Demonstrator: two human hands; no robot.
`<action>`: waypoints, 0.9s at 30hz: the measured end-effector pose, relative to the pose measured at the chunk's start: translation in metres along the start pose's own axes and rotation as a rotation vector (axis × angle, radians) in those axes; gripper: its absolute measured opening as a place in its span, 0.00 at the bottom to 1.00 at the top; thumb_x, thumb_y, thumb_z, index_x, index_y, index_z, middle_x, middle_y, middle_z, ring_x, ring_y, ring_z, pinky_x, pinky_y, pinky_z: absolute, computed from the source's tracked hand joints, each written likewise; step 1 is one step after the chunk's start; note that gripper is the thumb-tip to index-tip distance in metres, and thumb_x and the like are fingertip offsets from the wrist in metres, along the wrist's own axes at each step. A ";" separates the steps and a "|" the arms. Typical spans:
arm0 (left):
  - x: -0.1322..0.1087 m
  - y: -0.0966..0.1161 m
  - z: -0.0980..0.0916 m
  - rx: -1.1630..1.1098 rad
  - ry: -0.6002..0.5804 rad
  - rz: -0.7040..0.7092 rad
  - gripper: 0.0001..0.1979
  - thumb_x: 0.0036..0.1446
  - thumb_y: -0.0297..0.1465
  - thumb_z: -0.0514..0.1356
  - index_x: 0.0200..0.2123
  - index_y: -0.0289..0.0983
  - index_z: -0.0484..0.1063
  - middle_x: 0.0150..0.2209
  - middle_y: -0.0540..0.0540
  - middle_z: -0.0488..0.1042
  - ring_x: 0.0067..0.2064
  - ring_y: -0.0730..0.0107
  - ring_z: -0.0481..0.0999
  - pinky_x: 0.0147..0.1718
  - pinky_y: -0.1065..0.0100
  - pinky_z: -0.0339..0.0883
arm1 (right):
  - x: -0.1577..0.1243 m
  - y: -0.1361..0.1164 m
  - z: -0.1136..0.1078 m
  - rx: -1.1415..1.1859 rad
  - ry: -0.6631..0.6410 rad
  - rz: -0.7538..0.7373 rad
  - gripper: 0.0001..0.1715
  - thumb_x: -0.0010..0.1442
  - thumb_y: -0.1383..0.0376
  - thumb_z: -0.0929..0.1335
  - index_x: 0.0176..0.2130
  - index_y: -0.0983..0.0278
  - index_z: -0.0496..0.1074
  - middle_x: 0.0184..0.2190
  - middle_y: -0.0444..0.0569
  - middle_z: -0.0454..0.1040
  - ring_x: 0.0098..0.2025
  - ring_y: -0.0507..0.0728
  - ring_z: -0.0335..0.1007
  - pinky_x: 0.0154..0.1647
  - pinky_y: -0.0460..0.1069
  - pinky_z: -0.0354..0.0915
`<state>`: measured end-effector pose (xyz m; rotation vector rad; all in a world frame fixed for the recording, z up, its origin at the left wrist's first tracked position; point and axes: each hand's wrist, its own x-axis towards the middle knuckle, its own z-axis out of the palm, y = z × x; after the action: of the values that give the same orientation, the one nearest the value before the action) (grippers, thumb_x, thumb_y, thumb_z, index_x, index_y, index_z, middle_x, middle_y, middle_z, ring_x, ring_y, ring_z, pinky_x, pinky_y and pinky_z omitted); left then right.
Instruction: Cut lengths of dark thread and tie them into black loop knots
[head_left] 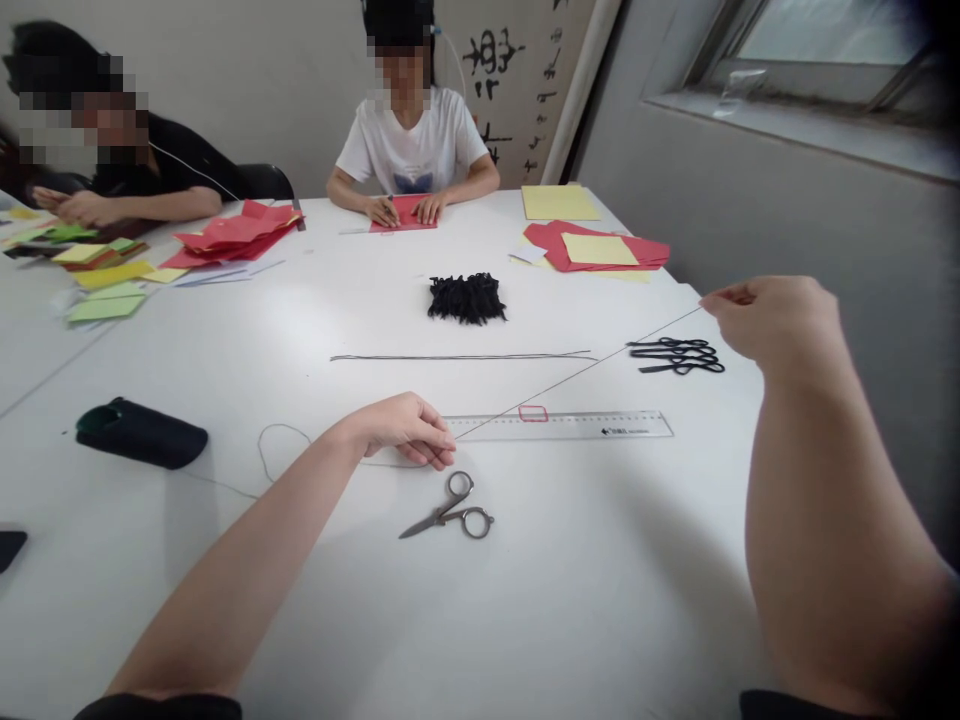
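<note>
A thin grey thread [577, 372] runs taut between my two hands above the white table [600, 560]. My left hand [405, 428] pinches one end down at the left end of a clear plastic ruler [570, 426]. My right hand [776, 315] is raised at the right, fingers closed on the other end. Slack thread [270, 452] loops off to the left of my left hand. Small metal scissors [450, 510] lie just in front of my left hand.
Cut thread lengths [461, 357] and a black yarn bundle [466, 298] lie mid-table. Black scissors [679, 356] are at the right, a dark pouch [141, 432] at the left. Two other people fold red and yellow paper [232, 235] at the far side.
</note>
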<state>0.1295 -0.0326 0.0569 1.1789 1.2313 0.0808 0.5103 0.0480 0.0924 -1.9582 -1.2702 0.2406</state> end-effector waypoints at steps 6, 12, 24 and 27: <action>0.004 -0.002 0.000 -0.020 -0.021 -0.019 0.12 0.43 0.37 0.68 0.29 0.34 0.78 0.33 0.42 0.80 0.36 0.67 0.79 0.35 0.71 0.70 | -0.004 -0.012 -0.005 -0.307 -0.013 0.202 0.07 0.43 0.71 0.70 0.20 0.61 0.68 0.22 0.47 0.61 0.24 0.52 0.49 0.31 0.55 0.53; 0.004 -0.003 0.000 0.003 -0.041 -0.032 0.13 0.42 0.37 0.69 0.29 0.34 0.78 0.33 0.41 0.80 0.37 0.65 0.79 0.34 0.70 0.69 | -0.001 -0.008 -0.010 -0.334 0.049 0.232 0.14 0.43 0.74 0.70 0.16 0.61 0.64 0.21 0.46 0.58 0.24 0.52 0.46 0.30 0.56 0.51; -0.001 -0.001 0.000 0.040 -0.039 -0.037 0.11 0.44 0.36 0.67 0.30 0.34 0.78 0.33 0.41 0.81 0.38 0.65 0.79 0.36 0.70 0.69 | 0.015 0.017 -0.028 -0.379 0.167 0.286 0.20 0.45 0.71 0.71 0.12 0.61 0.59 0.26 0.53 0.66 0.29 0.55 0.61 0.29 0.56 0.55; -0.001 -0.002 -0.001 0.034 -0.051 -0.020 0.11 0.44 0.36 0.68 0.29 0.34 0.78 0.33 0.42 0.81 0.37 0.64 0.79 0.36 0.69 0.70 | 0.016 0.019 -0.028 -0.386 0.167 0.283 0.20 0.45 0.70 0.71 0.12 0.61 0.59 0.27 0.53 0.68 0.29 0.55 0.62 0.29 0.56 0.55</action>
<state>0.1272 -0.0332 0.0563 1.1909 1.2037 0.0147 0.5459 0.0440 0.1021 -2.4333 -0.9815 -0.0365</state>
